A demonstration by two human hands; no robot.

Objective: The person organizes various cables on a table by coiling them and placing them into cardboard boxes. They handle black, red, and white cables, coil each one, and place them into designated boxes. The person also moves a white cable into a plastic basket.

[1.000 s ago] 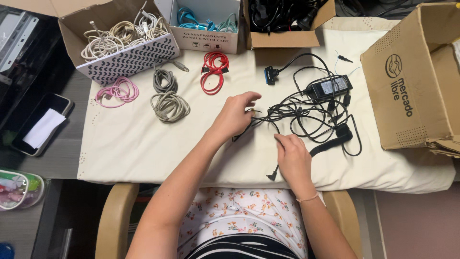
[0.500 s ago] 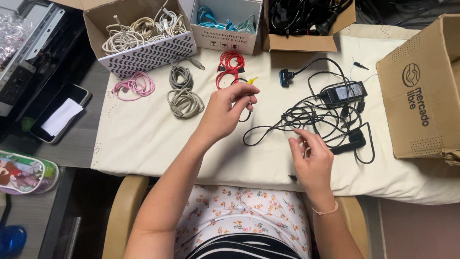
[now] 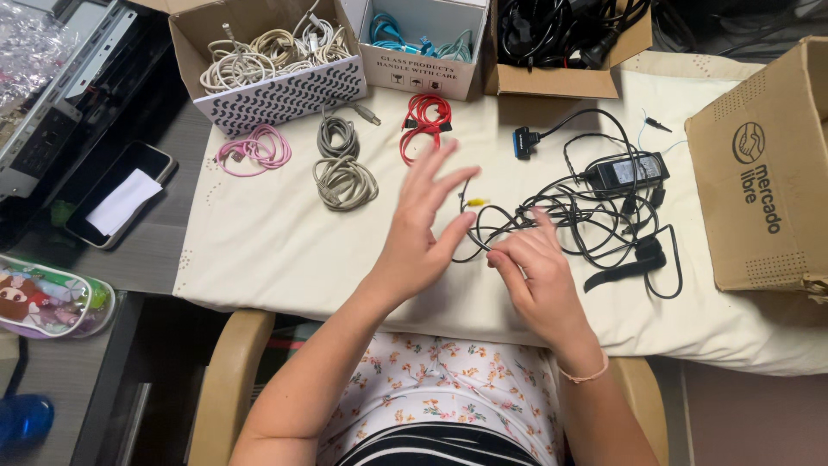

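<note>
My left hand [image 3: 420, 226] hovers over the cream cloth [image 3: 259, 250] with its fingers spread and blurred, holding nothing. Just right of its fingertips lies a small yellow plug [image 3: 477, 202] on a thin black cable [image 3: 470, 250]. My right hand [image 3: 536, 278] is beside the left one and pinches that thin black cable between thumb and forefinger. The cable runs into a tangle of black cables [image 3: 595, 220] with a black power adapter [image 3: 625, 171] and a flat black connector [image 3: 523, 142].
Coiled red [image 3: 424, 127], grey [image 3: 343, 168] and pink [image 3: 255, 148] cables lie on the cloth at the back left. Boxes of white [image 3: 267, 60], teal [image 3: 423, 39] and black cables [image 3: 561, 43] line the far edge. A large cardboard box [image 3: 768, 173] stands right, a phone [image 3: 116, 203] left.
My left hand has let go of the yellow-tipped cable and opened its fingers. The right hand has shifted left and closed on the thin black cable.
</note>
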